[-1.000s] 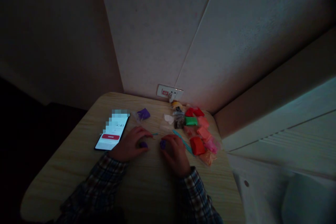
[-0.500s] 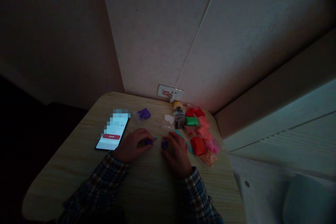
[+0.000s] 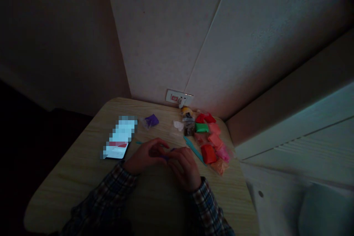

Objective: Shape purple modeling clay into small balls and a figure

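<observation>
My left hand (image 3: 146, 155) and my right hand (image 3: 186, 166) meet over the middle of the table, fingers curled and closed round purple modelling clay (image 3: 164, 157). Only slivers of the clay show between the fingertips, so I cannot tell if it is one piece or two. Just beyond my left hand, the end of a thin teal stick (image 3: 139, 142) lies on the table; its other part is hidden. To the right of my right hand lies a flat teal modelling tool (image 3: 195, 150). Farther back is a clear bag with a purple clay block (image 3: 152, 120).
A lit phone (image 3: 121, 138) lies left on the wooden table (image 3: 69, 177). Several clay packets, including green (image 3: 201, 128) and red (image 3: 208, 153), cluster at the right. A white piece (image 3: 178, 125) sits beside a dark packet (image 3: 189, 127). A wall socket (image 3: 179, 97) is behind.
My hands were apart, each with a purple clay piece; now they have come together at the fingertips. A teal end now shows left of my left hand's fingers, where before one showed to their right.
</observation>
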A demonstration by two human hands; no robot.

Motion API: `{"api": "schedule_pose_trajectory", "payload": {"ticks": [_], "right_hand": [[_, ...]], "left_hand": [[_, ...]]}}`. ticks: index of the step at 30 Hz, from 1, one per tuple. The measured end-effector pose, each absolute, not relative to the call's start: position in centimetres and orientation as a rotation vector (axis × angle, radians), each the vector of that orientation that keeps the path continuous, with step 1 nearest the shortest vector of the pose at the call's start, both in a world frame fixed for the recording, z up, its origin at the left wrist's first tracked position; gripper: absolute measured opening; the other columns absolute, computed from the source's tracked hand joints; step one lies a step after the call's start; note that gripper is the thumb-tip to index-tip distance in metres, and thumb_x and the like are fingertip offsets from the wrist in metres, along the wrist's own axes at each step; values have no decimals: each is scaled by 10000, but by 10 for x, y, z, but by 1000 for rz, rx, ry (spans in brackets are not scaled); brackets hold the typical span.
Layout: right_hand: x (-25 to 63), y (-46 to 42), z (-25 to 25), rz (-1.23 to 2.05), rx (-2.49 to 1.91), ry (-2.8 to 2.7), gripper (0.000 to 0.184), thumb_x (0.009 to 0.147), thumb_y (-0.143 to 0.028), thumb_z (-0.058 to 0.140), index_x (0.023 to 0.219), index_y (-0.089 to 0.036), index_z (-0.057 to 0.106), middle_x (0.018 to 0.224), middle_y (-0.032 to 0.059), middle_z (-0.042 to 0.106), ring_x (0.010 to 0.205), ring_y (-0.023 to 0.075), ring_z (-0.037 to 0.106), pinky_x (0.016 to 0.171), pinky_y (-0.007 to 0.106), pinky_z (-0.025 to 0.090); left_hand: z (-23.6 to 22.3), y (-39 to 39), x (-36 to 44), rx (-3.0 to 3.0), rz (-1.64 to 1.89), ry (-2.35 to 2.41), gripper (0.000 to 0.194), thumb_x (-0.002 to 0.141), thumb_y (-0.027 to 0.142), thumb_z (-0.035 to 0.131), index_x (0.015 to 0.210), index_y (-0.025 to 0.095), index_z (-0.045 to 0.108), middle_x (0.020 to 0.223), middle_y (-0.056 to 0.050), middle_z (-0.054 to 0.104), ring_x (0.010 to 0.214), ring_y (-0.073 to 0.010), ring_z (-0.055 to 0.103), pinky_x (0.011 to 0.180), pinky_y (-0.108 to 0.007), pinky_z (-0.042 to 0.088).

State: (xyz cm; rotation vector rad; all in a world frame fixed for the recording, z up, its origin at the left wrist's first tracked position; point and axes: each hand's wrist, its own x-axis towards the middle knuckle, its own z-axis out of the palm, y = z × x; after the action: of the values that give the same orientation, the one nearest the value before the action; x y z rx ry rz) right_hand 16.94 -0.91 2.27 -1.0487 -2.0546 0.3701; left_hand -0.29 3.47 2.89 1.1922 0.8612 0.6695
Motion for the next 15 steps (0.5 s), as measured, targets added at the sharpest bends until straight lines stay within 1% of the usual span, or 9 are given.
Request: {"api": "schedule_pose_trajectory", "payload": {"ticks": [3,5,8,11,15], "right_hand": [[169,-8,20,386,-1024,-2057,197,854,-202,484,1039,-204,555,854,48,599,801,185,537,708,339,434],[170,-7,19,391,-1019,-2041,156,856,-218,491,990,-198,567,828,46,603,780,184,534,688,332,434],[170,-7,20,395,-1009,-2006,104,855,-238,504,914,-194,579,797,45,609,766,184,537,675,328,434],[171,-7,21,388,-985,-1978,81,853,-244,515,843,-194,578,760,38,612,746,178,543,671,325,434],[172,-6,21,387,-996,-1964,87,854,-231,511,807,-189,571,736,35,612,723,170,544,662,322,433]], "left_hand": [[30,36,-3,1166,643,871,419,515,112,734,879,154,532,632,69,565,649,-112,548,647,-246,423],[31,36,-2,1152,635,884,422,508,102,734,876,153,534,630,70,571,650,-114,549,648,-249,423],[31,36,-2,1156,623,873,331,519,125,734,791,147,548,677,50,601,688,-126,560,678,-265,428],[30,36,-3,1181,607,869,227,549,168,728,686,142,549,667,46,596,668,-120,550,675,-272,425],[28,36,-4,1200,610,855,202,580,193,717,682,137,552,672,41,597,667,-114,541,669,-263,422]]}}
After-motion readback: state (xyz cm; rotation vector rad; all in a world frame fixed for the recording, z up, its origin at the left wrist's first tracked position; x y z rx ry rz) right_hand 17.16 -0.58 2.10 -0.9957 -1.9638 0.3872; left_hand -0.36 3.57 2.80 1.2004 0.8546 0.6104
